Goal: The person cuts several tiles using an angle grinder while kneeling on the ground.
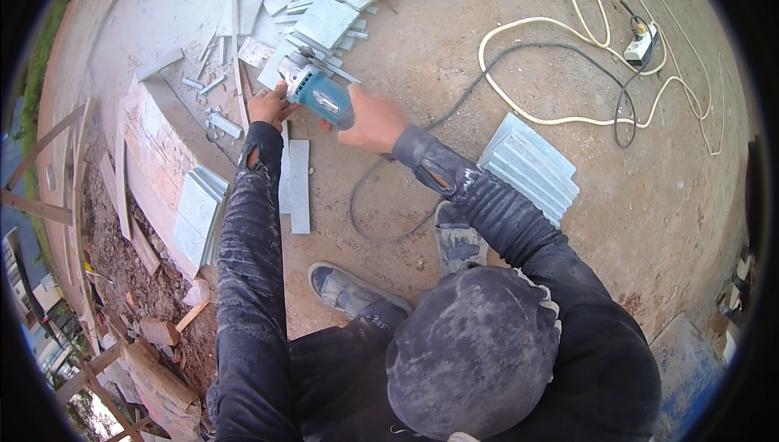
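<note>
My right hand (375, 122) is wrapped around the rear of a teal angle grinder (323, 95), its cord trailing away behind it. At the grinder's front end my left hand (270, 108) has its fingers curled in against the tool; part of the grip is hidden. The grinder's head and disc (299, 59) lie over a grey-green stone tile (276, 67) beside a pile of cut tiles (327, 22). Narrow tile strips (299, 186) lie on the ground just nearer than my left hand.
A fanned stack of tiles (531, 168) sits to the right, and more tiles (200, 208) lean at the left. A cream extension cord (560, 24) loops to a white power strip (641, 45). Offcuts (215, 85) litter the far left. Rubble (154, 268) and wooden poles (77, 199) line the left edge.
</note>
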`<state>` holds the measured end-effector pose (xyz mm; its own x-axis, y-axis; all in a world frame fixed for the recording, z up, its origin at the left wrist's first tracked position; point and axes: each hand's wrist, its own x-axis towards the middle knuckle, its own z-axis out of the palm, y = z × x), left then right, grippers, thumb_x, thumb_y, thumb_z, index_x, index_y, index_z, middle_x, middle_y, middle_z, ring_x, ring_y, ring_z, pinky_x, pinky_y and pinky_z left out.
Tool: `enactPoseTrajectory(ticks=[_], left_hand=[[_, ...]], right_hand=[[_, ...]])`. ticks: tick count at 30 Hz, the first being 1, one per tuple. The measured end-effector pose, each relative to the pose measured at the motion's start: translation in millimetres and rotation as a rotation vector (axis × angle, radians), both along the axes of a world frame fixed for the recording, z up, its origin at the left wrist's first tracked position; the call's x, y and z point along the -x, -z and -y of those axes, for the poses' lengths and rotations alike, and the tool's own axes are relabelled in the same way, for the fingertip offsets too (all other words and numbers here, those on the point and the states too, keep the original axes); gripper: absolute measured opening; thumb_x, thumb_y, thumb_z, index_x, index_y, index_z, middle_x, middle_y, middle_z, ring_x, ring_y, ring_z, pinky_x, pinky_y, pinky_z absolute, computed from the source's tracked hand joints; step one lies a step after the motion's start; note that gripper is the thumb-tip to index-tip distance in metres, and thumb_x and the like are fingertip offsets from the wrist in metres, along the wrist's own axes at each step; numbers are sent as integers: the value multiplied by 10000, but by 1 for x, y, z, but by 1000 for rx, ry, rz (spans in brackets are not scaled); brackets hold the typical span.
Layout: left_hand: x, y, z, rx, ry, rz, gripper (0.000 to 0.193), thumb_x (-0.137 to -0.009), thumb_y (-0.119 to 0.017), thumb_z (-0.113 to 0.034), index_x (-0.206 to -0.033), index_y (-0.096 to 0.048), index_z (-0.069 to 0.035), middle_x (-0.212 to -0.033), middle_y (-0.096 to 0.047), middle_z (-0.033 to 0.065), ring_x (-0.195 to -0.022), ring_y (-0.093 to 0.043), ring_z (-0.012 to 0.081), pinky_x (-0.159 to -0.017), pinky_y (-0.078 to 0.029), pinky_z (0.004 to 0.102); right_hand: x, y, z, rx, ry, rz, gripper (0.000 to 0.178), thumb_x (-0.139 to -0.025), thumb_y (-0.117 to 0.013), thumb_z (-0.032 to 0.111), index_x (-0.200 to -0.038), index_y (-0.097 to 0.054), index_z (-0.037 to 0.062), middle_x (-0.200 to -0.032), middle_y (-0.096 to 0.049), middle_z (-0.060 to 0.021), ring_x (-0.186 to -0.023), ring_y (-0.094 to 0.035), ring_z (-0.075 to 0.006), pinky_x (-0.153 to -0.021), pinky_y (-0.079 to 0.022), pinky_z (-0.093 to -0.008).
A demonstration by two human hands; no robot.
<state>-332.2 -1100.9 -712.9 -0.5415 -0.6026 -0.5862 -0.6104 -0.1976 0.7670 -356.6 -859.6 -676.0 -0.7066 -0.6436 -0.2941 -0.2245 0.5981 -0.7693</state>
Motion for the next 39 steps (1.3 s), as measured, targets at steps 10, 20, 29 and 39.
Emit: enactPoseTrajectory(ticks=[10, 20, 29, 39], left_hand=[[-1, 4, 5, 8, -5, 11, 308, -974, -588, -191, -1168, -542, 44, -1037, -627, 103, -859, -671, 226, -724, -597, 336], [-3, 9, 11, 27, 10, -26, 388, -937, -646, -188, -1121, -535, 136, -1002, -634, 160, -841, -680, 239, -675, -625, 331], [-1, 6, 3, 21, 2, -30, 369, -950, -622, -172, -1156, -536, 122, -1015, -643, 164, -834, -684, 245, -668, -619, 328], [-1, 1, 3, -7, -40, -38, 292, -979, -559, -131, -1120, -533, 123, -1021, -641, 171, -849, -688, 263, -665, -631, 344]], right_hand=[[-3, 18, -9, 82, -1, 6, 582, -719, -704, 270, -1164, -448, -3, -927, -654, -266, -872, -637, -452, -768, -508, -506], [-7, 27, -14, 100, -9, -27, 569, -723, -686, 260, -1165, -439, 1, -919, -656, -261, -877, -634, -456, -770, -502, -517], [-1, 11, -6, 4, -17, -12, 561, -728, -684, 263, -1152, -438, -9, -917, -663, -252, -870, -645, -442, -762, -508, -509], [6, -2, 9, -8, -5, 16, 567, -735, -732, 312, -1116, -481, -25, -938, -672, -265, -890, -677, -410, -784, -537, -480]])
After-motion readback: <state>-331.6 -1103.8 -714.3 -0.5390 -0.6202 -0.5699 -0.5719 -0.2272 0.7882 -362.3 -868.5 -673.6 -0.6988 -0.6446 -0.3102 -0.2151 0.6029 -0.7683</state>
